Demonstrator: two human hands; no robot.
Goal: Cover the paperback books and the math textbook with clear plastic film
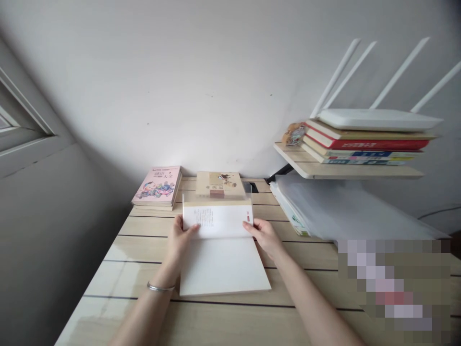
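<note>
A book [225, 266] lies open on the table in front of me, its blank white page nearest. Its cover flap, printed with a column of text, is raised at the far side, and a clear plastic sleeve [218, 194] sticks out beyond it. My left hand [183, 234] pinches the flap's left edge, thumb on top and fingers behind. On the right edge my right hand [264, 235] grips in the same way. Just behind the sleeve lies a beige book [220, 182] with a small drawing on its cover.
A stack of pink-covered books [158, 187] stands at the back left. At right, a raised shelf [313, 170] carries stacked books [370, 144] and a white router [378, 119] with antennas. Clear plastic sheets [345, 206] lie below it. The bottom right corner is pixelated.
</note>
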